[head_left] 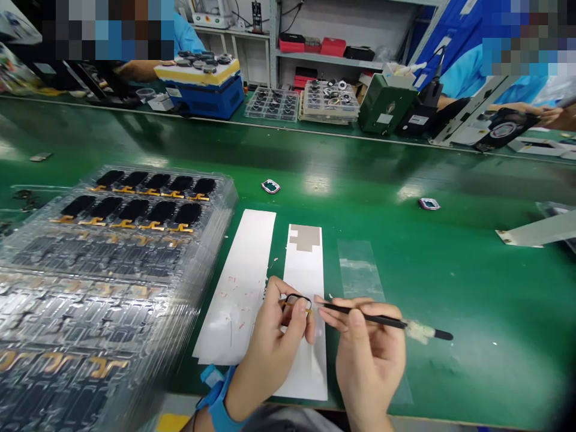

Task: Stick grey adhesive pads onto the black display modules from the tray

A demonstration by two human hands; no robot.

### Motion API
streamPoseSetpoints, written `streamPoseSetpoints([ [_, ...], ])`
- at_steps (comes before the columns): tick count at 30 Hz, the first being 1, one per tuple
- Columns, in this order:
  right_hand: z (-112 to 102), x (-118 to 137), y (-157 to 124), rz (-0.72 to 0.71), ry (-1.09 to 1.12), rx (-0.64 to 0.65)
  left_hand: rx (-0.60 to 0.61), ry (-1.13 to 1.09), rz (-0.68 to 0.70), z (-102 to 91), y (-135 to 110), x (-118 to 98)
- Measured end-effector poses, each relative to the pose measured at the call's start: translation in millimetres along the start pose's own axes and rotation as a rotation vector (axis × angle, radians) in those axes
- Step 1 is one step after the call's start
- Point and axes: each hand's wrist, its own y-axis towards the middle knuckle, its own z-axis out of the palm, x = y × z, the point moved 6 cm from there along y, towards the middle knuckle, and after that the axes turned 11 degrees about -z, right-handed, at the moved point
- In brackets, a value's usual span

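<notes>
My left hand pinches a small black rectangular frame with a thin gold flex strip at its edge. My right hand grips a slim black stick with a tuft of white cotton wound near its rear end. Its pointed tip sits just right of the frame, apart from it. Both hands rest above two white sheets, which carry scraps and a tan patch. A blue wrist strap circles my left wrist.
Stacked transparent trays of black modules with gold flex tails fill the left of the green mat. A transparent film strip and small parts lie nearby. Beyond stand trays, blue and green machines, and co-workers' hands.
</notes>
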Motion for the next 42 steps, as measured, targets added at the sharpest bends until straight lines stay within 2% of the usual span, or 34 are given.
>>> streamPoseSetpoints([
  [4, -28, 20, 16, -0.058, -0.112, -0.073, 0.036, 0.104, -0.047, 1.4, 0, 0],
  [6, -45, 24, 22, -0.066, -0.199, -0.036, 0.111, 0.240, -0.065, 7.3, -4, -3],
  [8, -63, 19, 23, -0.003, -0.278, 0.049, 0.178, 0.450, -0.059, 14.6, -8, -6],
  [11, -90, 6, 14, 0.090, -0.372, 0.107, 0.256, 0.742, 0.009, 27.2, -14, -6],
  [14, -105, -1, 2, 0.115, -0.434, 0.114, 0.298, 0.961, 0.131, 40.7, -15, 1],
  [18, -105, -6, -11, 0.139, -0.491, 0.107, 0.335, 1.200, 0.321, 56.9, -15, 12],
  [22, -101, -11, -14, 0.134, -0.521, 0.124, 0.368, 1.370, 0.399, 64.1, -16, 17],
  [26, -103, -15, -14, 0.170, -0.467, 0.112, 0.360, 1.448, 0.429, 66.1, -16, 18],
  [32, -106, -18, -16, 0.228, -0.430, 0.073, 0.288, 1.440, 0.489, 66.9, -18, 15],
  [42, -105, -12, -14, 0.164, -0.417, -0.009, 0.305, 1.463, 0.414, 67.0, -17, 14],
])
